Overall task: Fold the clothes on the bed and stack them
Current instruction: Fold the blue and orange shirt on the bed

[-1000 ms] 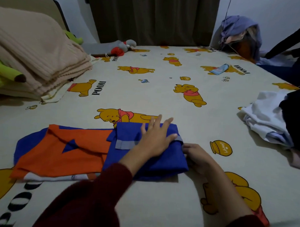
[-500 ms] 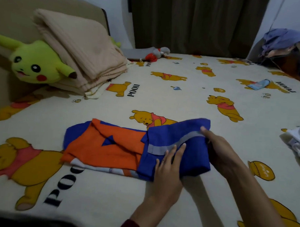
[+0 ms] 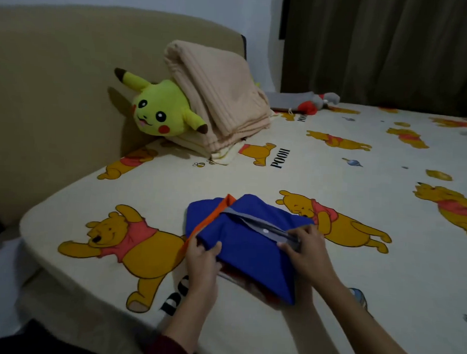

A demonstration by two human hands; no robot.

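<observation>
Here, each line labels one element of the scene as it stands on the bed.

Garment: a folded blue cloth garment with an orange panel and a grey strip (image 3: 247, 237) lies as a compact bundle on the near part of the bed, between two printed bears; an orange edge shows along its left side, and the grey strip with a small pale stud runs diagonally across its top.

Left hand (image 3: 204, 263): grips the near left edge of the bundle, thumb on top of the blue cloth and fingers curled under the edge.

Right hand (image 3: 307, 255): holds the right side of the bundle at the end of the grey strip, fingers bent down onto the cloth and pinching it there.

Sleeve: a dark red cuff (image 3: 168, 346) shows on the left forearm; the right forearm is bare where it is in view.

Bed: a cream sheet printed with yellow bears in red shirts and black lettering (image 3: 359, 170) covers the mattress.

Headboard: a tan padded panel (image 3: 58, 91) rises along the left side.

Plush toy: a yellow stuffed toy with black-tipped ears and red cheeks (image 3: 160, 113) leans against the headboard.

Blanket: a folded beige ribbed blanket (image 3: 219, 94) rests over the toy's far side and on a pale cloth beneath it.

Far items: a grey and red soft object (image 3: 309, 102) lies near the dark brown curtain (image 3: 390, 50); what it is cannot be told.
</observation>
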